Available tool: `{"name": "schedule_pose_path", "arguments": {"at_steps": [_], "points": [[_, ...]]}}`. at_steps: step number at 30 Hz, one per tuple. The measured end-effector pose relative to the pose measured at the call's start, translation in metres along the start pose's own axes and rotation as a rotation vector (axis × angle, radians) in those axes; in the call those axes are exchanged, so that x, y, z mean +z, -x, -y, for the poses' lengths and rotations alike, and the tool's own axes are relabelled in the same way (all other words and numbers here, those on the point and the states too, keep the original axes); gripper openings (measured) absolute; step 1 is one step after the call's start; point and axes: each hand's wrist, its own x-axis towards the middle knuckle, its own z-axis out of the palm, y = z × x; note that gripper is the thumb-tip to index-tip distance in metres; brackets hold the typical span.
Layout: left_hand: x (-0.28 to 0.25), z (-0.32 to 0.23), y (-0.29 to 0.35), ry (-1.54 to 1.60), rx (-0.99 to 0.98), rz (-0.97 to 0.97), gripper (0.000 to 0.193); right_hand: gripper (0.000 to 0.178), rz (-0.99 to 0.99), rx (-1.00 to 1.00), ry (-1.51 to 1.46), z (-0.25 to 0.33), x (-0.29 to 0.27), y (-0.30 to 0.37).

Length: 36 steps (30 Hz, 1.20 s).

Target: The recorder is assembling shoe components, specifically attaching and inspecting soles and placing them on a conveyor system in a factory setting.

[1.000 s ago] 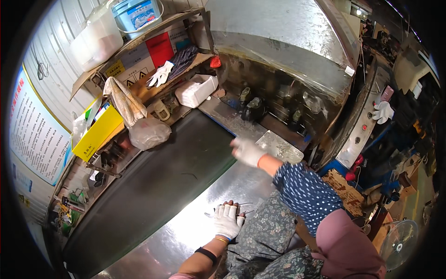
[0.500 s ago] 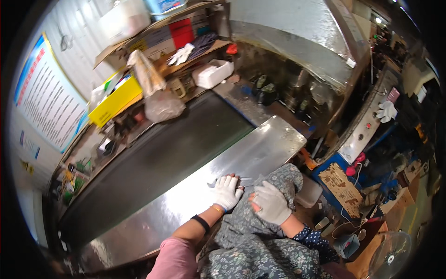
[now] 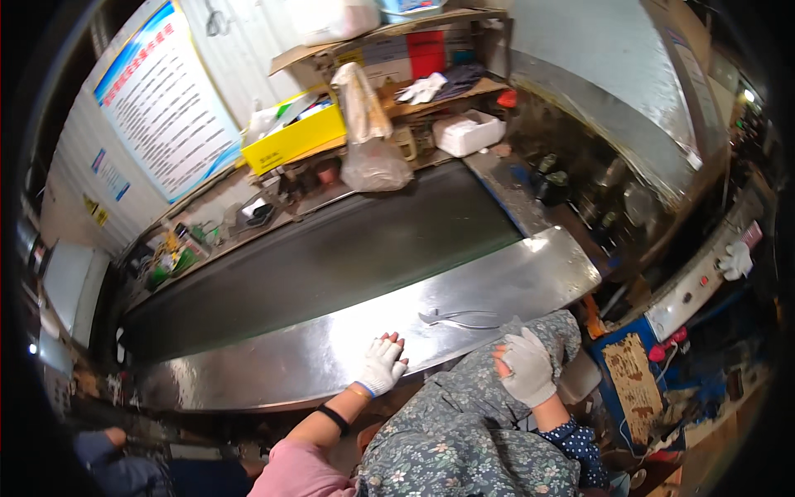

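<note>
A floral apron point(image 3: 460, 414) lies on the near side of the pliers. On it, nearer and to the right of the pliers, rests the person's gloved right hand point(image 3: 527, 370), fingers bent; whether its grip is closed cannot be told. The gloved left hand point(image 3: 383, 365), its grip apart, lies palm down left of the pliers. The pliers point(image 3: 444, 318) lie on the steel table point(image 3: 281, 360), apart from both hands. Beyond the pliers run 1 dark belt point(image 3: 356, 257), then 1 yellow box point(image 3: 294, 142).

White glare on metal bench point(image 3: 331, 338), black fisheye rim
</note>
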Motion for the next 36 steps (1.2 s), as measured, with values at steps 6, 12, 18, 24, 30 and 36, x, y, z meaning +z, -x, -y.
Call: {"name": "schedule_pose_path", "arguments": {"at_steps": [6,12,18,24,30,36], "points": [[0.016,-0.005,-0.002,0.054,-0.029,-0.102,0.043,0.014,-0.001,-0.033,-0.028,-0.004,0.005,0.005],[0.023,-0.007,0.0,0.032,-0.034,-0.158,0.04,0.014,0.016,0.016,-0.037,0.0,0.006,0.003],[0.019,-0.007,-0.003,0.053,-0.068,-0.113,0.037,0.013,0.015,0.007,-0.022,0.014,0.005,-0.003],[0.02,-0.006,-0.005,0.036,-0.065,-0.12,0.039,0.013,0.026,-0.038,-0.001,0.021,0.003,0.003],[0.018,-0.008,-0.007,0.012,-0.1,-0.062,0.042,0.013,0.032,-0.036,-0.015,0.027,0.0,0.002],[0.019,-0.01,-0.005,-0.051,-0.122,-0.004,0.044,0.012,0.041,-0.021,-0.002,0.019,0.006,0.005]]}}
